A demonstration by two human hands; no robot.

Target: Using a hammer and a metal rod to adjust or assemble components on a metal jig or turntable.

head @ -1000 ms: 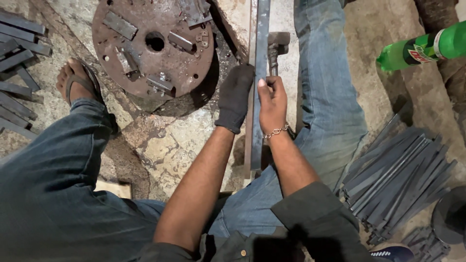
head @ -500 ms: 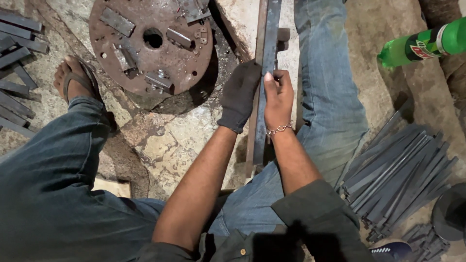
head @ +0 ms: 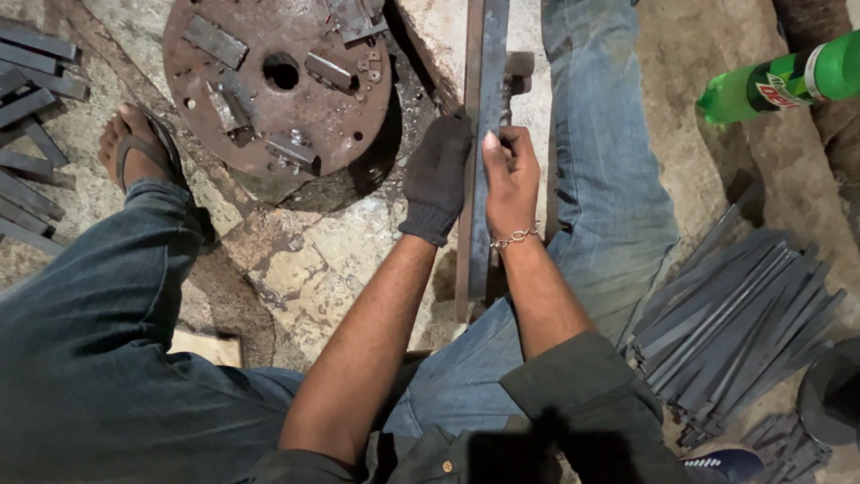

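A long flat steel bar (head: 485,72) runs from between my knees up to the top of the view, lying over a stone block (head: 439,36). My left hand (head: 437,175), in a black glove, grips the bar's left edge. My right hand (head: 511,170), bare with a chain bracelet, clasps the bar's right side, thumb along its face. A hammer head (head: 518,64) peeks out just behind the bar, beyond my right hand.
A rusty round steel plate (head: 269,81) with bolted blocks lies at upper left. Cut flat strips are piled at right (head: 735,323) and at far left (head: 27,99). A green plastic bottle (head: 779,81) lies upper right. My sandalled foot (head: 134,148) rests left.
Both hands have slid slightly along the bar and the bar has shifted towards me; the hammer is now mostly hidden behind it.
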